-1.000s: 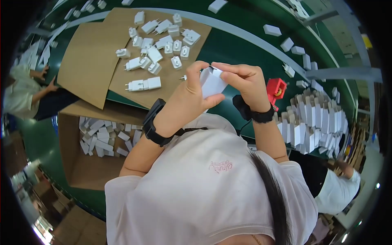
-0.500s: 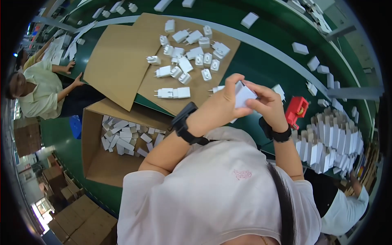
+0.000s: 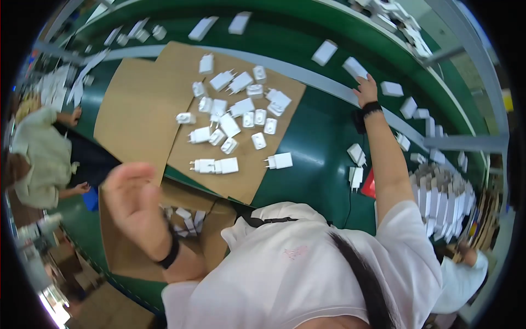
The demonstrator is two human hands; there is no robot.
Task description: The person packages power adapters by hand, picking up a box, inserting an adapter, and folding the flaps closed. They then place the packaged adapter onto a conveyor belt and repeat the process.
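Note:
My right hand (image 3: 366, 92) reaches out to the far belt, its fingertips at the near end of a small white box (image 3: 353, 67). My left hand (image 3: 134, 200), somewhat blurred, is raised with nothing in it, above an open cardboard carton (image 3: 123, 249) partly filled with white boxes (image 3: 189, 220). Between my arms, several white plug chargers (image 3: 229, 125) lie on a flat brown cardboard sheet (image 3: 183, 66). One charger (image 3: 280, 160) sits at that sheet's right edge. Two more chargers, one upper (image 3: 356, 154) and one lower (image 3: 355, 177), rest on the green table beside my right forearm.
More white boxes (image 3: 392, 89) are spread along the green belt behind a grey rail (image 3: 307, 81). A large stack of white boxes (image 3: 445, 200) stands at right, near a partly hidden red object (image 3: 369, 185). One person (image 3: 41, 148) is at left, another (image 3: 466, 282) at lower right.
My hands have parted. The right went forward to the far belt with the white box; the left swung left over the carton. The view has shifted, and the red object is now mostly behind my arm.

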